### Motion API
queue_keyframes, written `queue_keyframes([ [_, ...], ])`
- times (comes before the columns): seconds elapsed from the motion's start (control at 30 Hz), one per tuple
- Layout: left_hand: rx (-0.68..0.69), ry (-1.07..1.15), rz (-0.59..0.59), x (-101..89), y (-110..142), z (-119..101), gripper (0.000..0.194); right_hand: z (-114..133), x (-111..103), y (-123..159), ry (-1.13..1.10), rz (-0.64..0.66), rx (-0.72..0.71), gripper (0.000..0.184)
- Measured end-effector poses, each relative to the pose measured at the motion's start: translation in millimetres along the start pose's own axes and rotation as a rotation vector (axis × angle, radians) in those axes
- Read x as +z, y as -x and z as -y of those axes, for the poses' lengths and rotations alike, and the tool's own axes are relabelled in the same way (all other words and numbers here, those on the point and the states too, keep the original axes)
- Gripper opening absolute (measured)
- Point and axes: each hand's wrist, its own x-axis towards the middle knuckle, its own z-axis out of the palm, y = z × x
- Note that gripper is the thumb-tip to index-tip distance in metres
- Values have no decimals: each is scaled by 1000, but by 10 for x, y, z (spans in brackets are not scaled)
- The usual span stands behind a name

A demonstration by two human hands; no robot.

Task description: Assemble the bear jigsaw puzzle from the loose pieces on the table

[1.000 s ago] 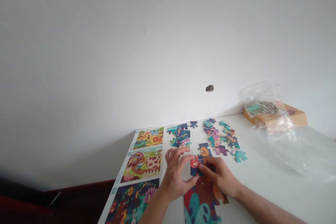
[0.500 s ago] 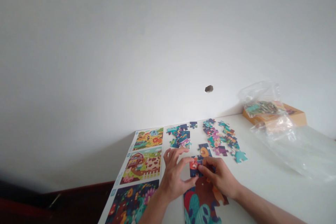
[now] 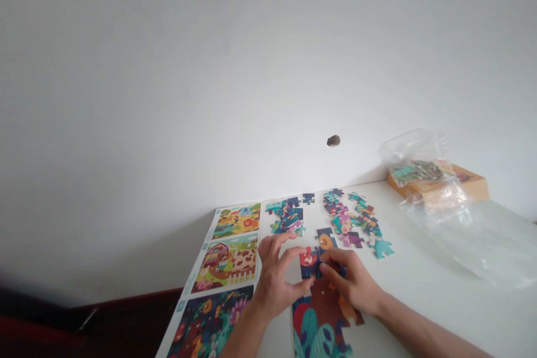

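A dark blue puzzle piece with a red figure (image 3: 308, 258) lies at the upper edge of the partly joined puzzle (image 3: 321, 319), which shows brown and teal leaf shapes. My left hand (image 3: 277, 279) spans this piece, index finger at its top edge and thumb at its bottom edge. From the other side my right hand (image 3: 350, 279) is closed, thumb and index finger together at the piece's right side. Those fingers hide part of the join. Just above them is a dark piece with an orange ring shape (image 3: 325, 240).
Loose puzzle pieces lie in a left cluster (image 3: 289, 215) and a right cluster (image 3: 344, 218) towards the wall. A picture sheet (image 3: 224, 263) runs along the table's left edge. At the back right, clear plastic bags (image 3: 444, 201) rest over an orange box (image 3: 480, 184).
My right thumb has slid off the red figure, so more of it shows. My left hand has shifted slightly left and stays around the piece.
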Motion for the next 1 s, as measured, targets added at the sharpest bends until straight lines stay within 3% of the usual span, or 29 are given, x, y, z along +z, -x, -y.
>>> queue_keyframes([
  [0.33, -16, -31, 7, -13, 1, 65, 38, 11, -46, -37, 90, -22, -36, 32],
  [0.6, -50, -58, 32, 12, 8, 84, 42, 38, -68, -62, 65, -48, -21, 26],
  [1.0, -47, -62, 100, -49, 11, 95, 48, 35, -54, -62, -27, -40, 70, 31],
])
